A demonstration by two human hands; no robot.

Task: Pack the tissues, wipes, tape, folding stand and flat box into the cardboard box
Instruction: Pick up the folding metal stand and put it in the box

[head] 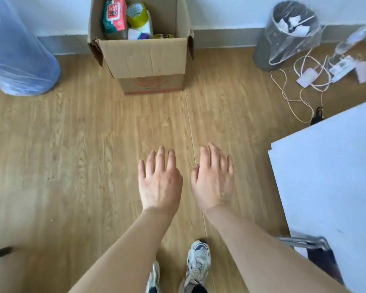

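An open cardboard box (148, 58) stands on the wooden floor against the far wall. Inside it I see a red-and-green pack of wipes (114, 17), a yellow roll of tape (137, 15), a white tissue pack (146, 28) and a small white-and-purple flat box (136, 35). A yellow-black edge (163, 36) shows at the box's inner front; I cannot tell what it is. My left hand (160, 180) and my right hand (212, 179) hover side by side over the floor, palms down, fingers spread, holding nothing, well short of the box.
A blue plastic bag (17, 51) bulges at far left. A grey bin with a clear liner (287, 34) stands at far right beside a power strip and cables (321, 75). A white table edge (334, 166) juts in from the right. My shoes (197, 265) are below.
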